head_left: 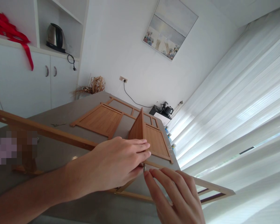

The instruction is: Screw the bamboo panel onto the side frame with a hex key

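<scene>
My left hand (114,163) is closed around the near end of an upright wooden board (137,126), where it meets a wooden frame; the thumb is partly hidden underneath. Just in front of that thumb, a small metal screw (144,168) points at the joint. My right hand (175,189) pinches the screw between thumb and fingertips. A long wooden rail (49,132) of the frame runs from the left edge to behind my left hand. Past my right hand, the slatted end of the frame (216,188) sticks out to the right.
Flat wooden panels (100,116) and another panel (155,140) lie farther back on the grey table (67,107). A small metal key-like tool (58,124) rests at the left. White curtains (252,102) hang along the right. A blurred patch covers the far left.
</scene>
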Demonstrator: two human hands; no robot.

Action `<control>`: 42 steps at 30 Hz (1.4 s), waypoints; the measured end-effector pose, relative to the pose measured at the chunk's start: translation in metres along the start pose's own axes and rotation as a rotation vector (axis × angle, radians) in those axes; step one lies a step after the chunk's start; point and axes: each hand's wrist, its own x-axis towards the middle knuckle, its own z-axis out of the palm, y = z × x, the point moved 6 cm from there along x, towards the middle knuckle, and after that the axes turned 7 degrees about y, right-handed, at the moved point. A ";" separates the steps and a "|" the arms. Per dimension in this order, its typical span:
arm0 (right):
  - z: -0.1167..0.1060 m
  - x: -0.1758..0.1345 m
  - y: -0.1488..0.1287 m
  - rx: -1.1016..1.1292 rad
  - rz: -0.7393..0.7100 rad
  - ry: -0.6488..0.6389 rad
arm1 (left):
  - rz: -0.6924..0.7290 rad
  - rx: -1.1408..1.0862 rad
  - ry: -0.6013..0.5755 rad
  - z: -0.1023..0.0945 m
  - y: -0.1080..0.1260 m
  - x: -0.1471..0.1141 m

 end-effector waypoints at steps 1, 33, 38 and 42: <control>0.002 -0.003 0.000 0.011 0.019 0.014 | 0.002 -0.002 0.001 0.000 0.000 0.000; 0.008 -0.012 -0.002 -0.041 0.056 0.073 | -0.030 -0.040 -0.044 0.001 -0.002 0.000; 0.007 -0.009 -0.004 0.012 -0.012 -0.116 | -0.031 -0.051 -0.041 0.000 -0.001 0.000; 0.007 -0.012 -0.003 0.001 -0.007 -0.116 | -0.025 -0.067 -0.018 -0.001 -0.001 0.000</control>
